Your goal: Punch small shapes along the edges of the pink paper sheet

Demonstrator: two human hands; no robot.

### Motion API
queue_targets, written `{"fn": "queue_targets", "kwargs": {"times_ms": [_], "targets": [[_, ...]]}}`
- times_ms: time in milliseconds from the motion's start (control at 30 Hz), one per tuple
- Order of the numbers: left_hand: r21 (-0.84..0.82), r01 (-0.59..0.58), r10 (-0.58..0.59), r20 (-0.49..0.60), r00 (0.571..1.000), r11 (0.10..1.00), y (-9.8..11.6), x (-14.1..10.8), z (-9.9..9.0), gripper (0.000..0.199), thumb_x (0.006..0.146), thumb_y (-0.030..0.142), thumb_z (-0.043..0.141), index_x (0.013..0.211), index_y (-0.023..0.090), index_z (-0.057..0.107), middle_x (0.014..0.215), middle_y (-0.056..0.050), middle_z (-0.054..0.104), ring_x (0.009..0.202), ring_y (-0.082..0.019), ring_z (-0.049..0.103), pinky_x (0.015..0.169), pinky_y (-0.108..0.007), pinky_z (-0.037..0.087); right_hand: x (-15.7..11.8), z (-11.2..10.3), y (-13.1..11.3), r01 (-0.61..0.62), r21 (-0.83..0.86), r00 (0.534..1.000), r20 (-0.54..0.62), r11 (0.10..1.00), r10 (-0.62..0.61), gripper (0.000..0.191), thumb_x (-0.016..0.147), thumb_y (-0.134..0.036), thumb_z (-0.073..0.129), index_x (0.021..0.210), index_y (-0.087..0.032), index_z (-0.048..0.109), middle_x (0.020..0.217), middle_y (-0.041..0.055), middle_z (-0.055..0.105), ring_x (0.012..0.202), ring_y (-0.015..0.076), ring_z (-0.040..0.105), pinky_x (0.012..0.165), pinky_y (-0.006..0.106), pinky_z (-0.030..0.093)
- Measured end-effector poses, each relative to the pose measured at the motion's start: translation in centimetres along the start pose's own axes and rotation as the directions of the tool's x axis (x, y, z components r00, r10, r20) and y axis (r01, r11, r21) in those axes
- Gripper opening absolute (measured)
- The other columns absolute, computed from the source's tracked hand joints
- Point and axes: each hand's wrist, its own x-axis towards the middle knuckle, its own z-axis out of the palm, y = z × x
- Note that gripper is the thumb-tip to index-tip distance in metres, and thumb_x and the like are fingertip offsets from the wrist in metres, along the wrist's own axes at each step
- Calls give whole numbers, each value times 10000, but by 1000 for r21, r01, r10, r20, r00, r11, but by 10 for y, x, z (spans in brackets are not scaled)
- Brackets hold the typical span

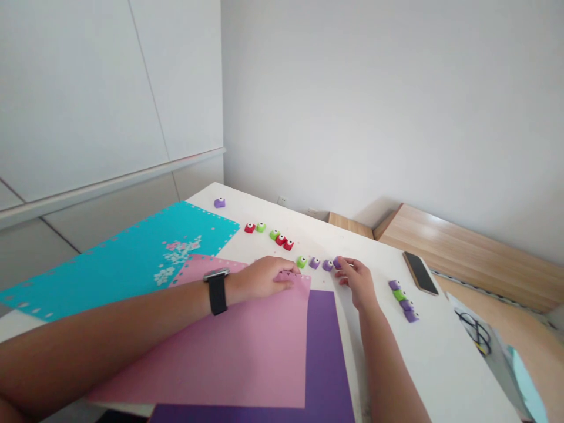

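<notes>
My left hand [268, 277], with a black watch on the wrist, rests at the top edge of the pink sheet [247, 352]; its thumb and fingers are bent, and whether they pinch the paper I cannot make out. My right hand [356, 277] has thumb and fingers closed on a small purple punch [337, 262]. Beside that punch stand another purple punch [327, 265], a further purple one [314, 262] and a green punch [302, 261]. Small holes run along the pink sheet's top edge. A purple sheet [328, 352] lies partly under it.
A blue sheet [132, 252] with punched edges and small paper cutouts [176, 257] lies left. Red and green punches [281, 239] line the far side; a lone purple punch [220, 202] sits far left. More punches [407, 305] and a phone [420, 273] are right.
</notes>
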Motion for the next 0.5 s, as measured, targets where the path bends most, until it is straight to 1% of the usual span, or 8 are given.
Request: {"fn": "queue_targets", "kwargs": {"times_ms": [33,100,167,233,300,433,500], "targets": [[26,-11,11,7,1000,1000,1,-1,0,285,880,344,667,1148,254,704,1157,-42,739,1064,-242,682,912,-292,474,2,-1,2,-9,10,1000,7,1000,9,500,701,-575,794,931,-141,701,825,90,743,632,173,663,465,227,452],[66,-48,47,20,999,997,3,-3,0,287,888,333,659,1166,268,692,1179,-32,732,1086,-248,676,941,-309,458,7,-6,5,-31,17,999,-18,999,31,487,718,-586,763,902,-140,700,818,89,733,625,166,659,456,218,439],[104,-86,84,23,996,991,5,-5,1,326,894,326,656,1217,283,666,1213,-27,721,1113,-256,664,983,-335,433,11,-11,8,-33,-8,997,-65,999,32,466,726,-581,747,874,-141,696,798,84,723,595,156,645,437,213,424],[140,-104,103,20,995,985,7,-7,2,378,897,328,657,1273,296,630,1242,-24,708,1134,-265,650,1014,-363,409,14,-14,9,-27,-35,996,-87,999,24,441,732,-561,743,861,-142,692,800,85,723,561,147,632,422,215,416],[162,-107,105,19,994,981,7,-8,3,414,901,334,655,1311,305,599,1266,-20,696,1149,-268,638,1022,-376,398,15,-16,10,-27,-37,997,-68,999,24,425,755,-548,719,875,-142,689,846,101,736,569,154,652,434,225,438],[181,-116,114,20,993,977,7,-9,6,392,912,346,648,1299,298,601,1247,-22,699,1127,-257,641,1012,-370,396,13,-14,9,-38,-54,999,6,998,39,433,809,-566,648,912,-147,681,923,137,755,684,206,725,516,263,522],[210,-123,124,10,992,970,7,-9,4,348,918,355,644,1258,284,628,1191,-31,714,1087,-251,651,1000,-366,396,13,-15,9,-22,-105,1000,15,994,24,451,811,-586,638,942,-156,680,946,133,757,680,202,723,505,259,509]]}}
